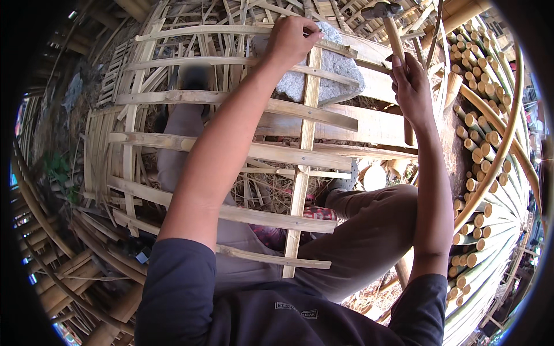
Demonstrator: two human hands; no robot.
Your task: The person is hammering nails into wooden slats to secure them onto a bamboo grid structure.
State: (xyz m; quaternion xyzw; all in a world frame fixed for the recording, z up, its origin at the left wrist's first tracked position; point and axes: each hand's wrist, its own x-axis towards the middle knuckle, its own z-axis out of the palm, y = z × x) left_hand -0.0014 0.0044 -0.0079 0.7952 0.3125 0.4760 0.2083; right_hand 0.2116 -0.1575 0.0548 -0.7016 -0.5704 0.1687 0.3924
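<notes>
My right hand [412, 86] is wrapped round the wooden handle of a hammer [395, 40], its dark metal head raised at the far right. At the far end of a bamboo slat frame [300, 190], my left hand [293, 39] is closed in a pinch, with a thin, dark, nail-like piece at the fingertips. It is over the farthest slat [196, 32], near the crossing with the right-hand cross strip [309, 109]. Several slats lie across two strips, with small dark dots at some crossings. Under that far corner sits a grey stone block [340, 75].
Stacked cut bamboo poles [479, 144] fill the right side, with a bent pole [502, 155] before them. Wooden planks [369, 124] lie beyond my knee. My legs [369, 230] are under and beside the frame. Bamboo scraps [259, 190] litter the ground; more poles [86, 277] lie at lower left.
</notes>
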